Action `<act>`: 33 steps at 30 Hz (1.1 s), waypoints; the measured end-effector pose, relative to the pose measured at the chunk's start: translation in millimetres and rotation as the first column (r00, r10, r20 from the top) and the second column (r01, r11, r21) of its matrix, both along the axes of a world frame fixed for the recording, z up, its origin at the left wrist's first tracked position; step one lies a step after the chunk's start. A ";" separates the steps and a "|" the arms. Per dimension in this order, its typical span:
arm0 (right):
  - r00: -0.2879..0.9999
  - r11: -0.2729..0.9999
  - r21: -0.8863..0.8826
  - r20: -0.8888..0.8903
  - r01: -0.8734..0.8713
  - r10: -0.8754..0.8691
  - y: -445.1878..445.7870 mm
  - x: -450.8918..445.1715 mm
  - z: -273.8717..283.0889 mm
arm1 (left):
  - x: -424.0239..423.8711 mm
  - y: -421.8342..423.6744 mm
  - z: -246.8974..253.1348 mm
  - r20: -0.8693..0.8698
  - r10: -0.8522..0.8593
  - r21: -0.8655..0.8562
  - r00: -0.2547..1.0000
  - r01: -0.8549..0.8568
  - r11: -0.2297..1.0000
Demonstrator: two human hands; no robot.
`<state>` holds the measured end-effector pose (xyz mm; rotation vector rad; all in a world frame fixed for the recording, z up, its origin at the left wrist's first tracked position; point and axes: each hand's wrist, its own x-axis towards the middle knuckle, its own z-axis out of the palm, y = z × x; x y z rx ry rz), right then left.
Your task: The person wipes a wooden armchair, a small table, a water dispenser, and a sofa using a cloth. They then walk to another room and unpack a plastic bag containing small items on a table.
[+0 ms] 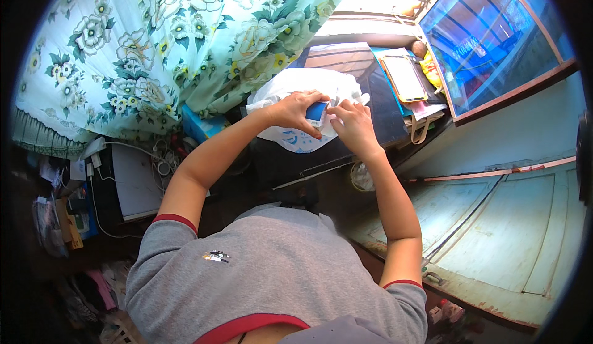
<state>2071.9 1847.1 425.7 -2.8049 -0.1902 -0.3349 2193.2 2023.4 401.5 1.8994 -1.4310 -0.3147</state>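
A small blue-and-white cardboard box (316, 112) is gripped between the thumb and fingers of my left hand (293, 111). Its right end shows white, and the fingertips of my right hand (356, 124) pinch at that end. Whether a flap is lifted there cannot be made out. Under and behind both hands, a white plastic bag (319, 82) with blue print rests crumpled on a dark tabletop (384, 107). My hands cover part of the bag, and its contents are hidden.
A floral curtain (153, 47) hangs close at the left and back. Right of the bag lie papers and a yellow-edged tablet-like object (404, 79), near an open blue-paned window (491, 42). Cables (162, 165) tangle at left. A pale wooden door (500, 232) stands at right.
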 end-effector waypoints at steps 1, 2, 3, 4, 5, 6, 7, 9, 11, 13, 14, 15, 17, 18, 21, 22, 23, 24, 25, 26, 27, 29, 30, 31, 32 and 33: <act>1.000 0.999 0.033 0.020 0.004 -0.005 2.8 0.3 0.1 | -0.4 0.8 0.6 -0.001 0.013 -0.002 1.000 -0.013 1.000; 0.999 0.998 0.065 0.040 0.007 -0.010 5.3 0.6 -0.1 | -0.8 0.8 1.5 -0.002 0.027 -0.003 1.000 -0.027 1.000; 0.998 0.995 0.096 0.061 0.006 -0.012 6.4 1.5 0.6 | -0.4 0.4 2.8 -0.002 0.027 -0.004 1.000 -0.027 1.000; 0.998 0.994 0.107 0.063 0.001 -0.007 6.0 2.1 2.3 | 0.4 0.1 4.3 -0.002 0.027 -0.005 1.000 -0.027 1.000; 0.998 0.993 0.119 0.065 -0.006 -0.002 5.7 2.7 4.4 | 1.4 0.1 6.1 -0.002 0.028 -0.006 1.000 -0.028 1.000; 0.998 0.991 0.131 0.064 -0.013 0.005 5.6 3.1 5.0 | 1.6 -0.7 7.8 0.005 0.026 0.008 1.000 -0.026 1.000; 0.998 0.991 0.134 0.056 -0.024 0.017 4.8 3.9 4.6 | 1.6 -2.8 10.3 0.012 0.024 0.022 1.000 -0.024 0.999; 0.998 0.989 0.141 0.039 -0.047 0.041 3.1 5.5 3.0 | 0.8 -6.3 16.1 0.085 0.047 0.050 0.995 -0.052 0.997; 1.000 0.973 0.230 -0.024 -0.011 0.017 3.2 6.5 -2.1 | 0.0 -9.1 22.8 0.215 0.093 0.073 0.972 -0.110 0.991; 0.987 0.910 0.412 -0.161 0.049 0.019 -2.7 7.9 -8.2 | 0.1 -11.3 25.6 0.201 0.068 0.143 0.977 -0.098 0.985; 0.966 0.853 0.515 -0.251 0.085 0.055 -5.2 9.0 -13.4 | -0.1 -12.5 25.9 0.227 0.058 0.188 0.972 -0.102 0.977; 0.937 0.785 0.606 -0.333 0.132 0.100 -7.4 10.4 -18.6 | 0.1 -14.2 26.9 0.252 0.045 0.232 0.967 -0.106 0.967; 0.903 0.670 0.717 -0.396 0.192 0.165 -9.2 11.6 -26.6 | 1.6 -18.5 29.9 0.329 -0.026 0.318 0.944 -0.085 0.944; 0.906 0.632 0.749 -0.386 0.197 0.174 -9.3 11.4 -28.6 | 2.2 -20.8 30.8 0.363 -0.063 0.361 0.930 -0.078 0.929; 0.934 0.565 0.815 -0.292 0.131 0.205 -15.6 16.8 -46.1 | 3.2 -27.2 28.0 0.376 -0.100 0.391 0.921 -0.060 0.918; 0.944 0.549 0.830 -0.249 0.095 0.214 -18.5 18.7 -51.6 | 2.0 -27.7 29.8 0.375 -0.104 0.392 0.921 -0.056 0.918; 0.945 0.501 0.860 -0.239 0.099 0.224 -21.6 18.2 -57.0 | 0.4 -27.7 32.2 0.374 -0.109 0.392 0.921 -0.051 0.918; 0.945 0.449 0.887 -0.229 0.103 0.235 -20.0 16.6 -57.6 | -1.3 -26.6 33.7 0.370 -0.111 0.395 0.922 -0.048 0.918; 0.944 0.396 0.912 -0.218 0.107 0.246 -18.6 15.5 -58.4 | -0.6 -26.9 32.8 0.381 -0.118 0.400 0.917 -0.049 0.915; 0.952 0.364 0.924 -0.211 0.120 0.222 -17.3 15.7 -63.0 | 1.0 -27.5 31.9 0.391 -0.125 0.406 0.912 -0.049 0.913; 0.960 0.332 0.934 -0.203 0.131 0.193 -15.6 16.0 -66.2 | 1.8 -28.5 32.3 0.403 -0.134 0.410 0.905 -0.048 0.911; 0.967 0.226 0.956 -0.219 0.186 0.131 -17.0 14.4 -68.7 | 1.8 -28.1 34.2 0.427 -0.148 0.446 0.892 -0.065 0.893; 0.964 0.149 0.962 -0.245 0.229 0.103 -15.6 12.6 -61.8 | 2.1 -26.5 34.7 0.439 -0.153 0.464 0.885 -0.077 0.882; 0.959 0.070 0.961 -0.273 0.268 0.078 -14.6 11.8 -58.3 | 2.4 -24.9 33.6 0.461 -0.164 0.444 0.872 -0.067 0.893; 0.951 0.145 0.948 -0.297 0.283 0.087 -13.9 13.1 -59.1 | 2.5 -23.2 31.8 0.482 -0.173 0.425 0.859 -0.056 0.904; 0.943 0.220 0.929 -0.322 0.297 0.088 -14.3 14.1 -59.7 | 0.5 -23.4 34.2 0.503 -0.187 0.404 0.844 -0.039 0.914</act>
